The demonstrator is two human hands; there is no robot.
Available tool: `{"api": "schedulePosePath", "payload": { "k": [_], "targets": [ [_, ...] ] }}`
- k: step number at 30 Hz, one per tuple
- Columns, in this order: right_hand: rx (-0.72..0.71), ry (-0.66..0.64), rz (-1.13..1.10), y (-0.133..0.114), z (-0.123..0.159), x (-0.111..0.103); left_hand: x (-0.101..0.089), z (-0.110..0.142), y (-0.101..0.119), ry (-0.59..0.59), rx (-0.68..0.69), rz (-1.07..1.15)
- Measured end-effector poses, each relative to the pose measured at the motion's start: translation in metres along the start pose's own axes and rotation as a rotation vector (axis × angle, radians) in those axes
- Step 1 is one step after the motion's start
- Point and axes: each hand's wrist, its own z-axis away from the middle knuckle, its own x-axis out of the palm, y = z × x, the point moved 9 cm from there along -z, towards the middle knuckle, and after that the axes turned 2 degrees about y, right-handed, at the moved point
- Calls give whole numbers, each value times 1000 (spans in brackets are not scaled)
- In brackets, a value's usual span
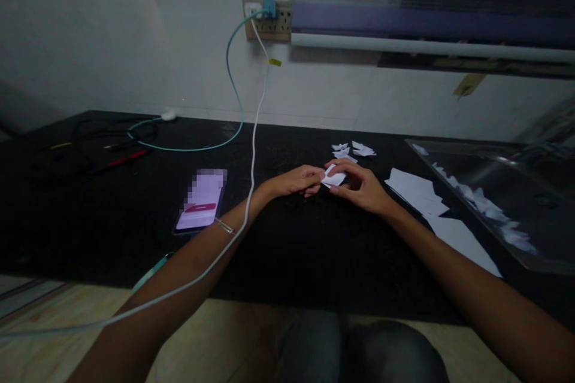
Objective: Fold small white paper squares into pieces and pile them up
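Observation:
Between my two hands, just above the dark countertop, is a small folded piece of white paper. My left hand pinches its left edge, the fingers curled in. From the right, my right hand grips the same paper, thumb below and fingers over the top. Right behind my hands lie several small folded paper pieces. Sheets of white paper are spread beside my right forearm, with another blank sheet nearer to me.
A lit phone lies left of my left forearm. A white cable hangs from the wall socket across that forearm. At right is a metal sink with many paper pieces along its edge. A teal cable loops at the back left.

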Motion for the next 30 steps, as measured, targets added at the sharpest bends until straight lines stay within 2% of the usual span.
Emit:
{"api": "schedulePosePath", "payload": {
  "k": [6,17,20,25,30],
  "targets": [
    [-21,26,-90,0,-1,-2,0,1,3,14,2,-73],
    [172,56,-314,21,-3,3,4,0,1,-1,16,-223],
    [205,85,-269,21,-2,4,5,-1,-1,-4,12,-234],
    [182,172,-96,18,0,-1,6,-4,-6,8,-40,-210],
    [146,215,-42,12,0,-3,8,-1,0,41,-45,-233]
  ]
}}
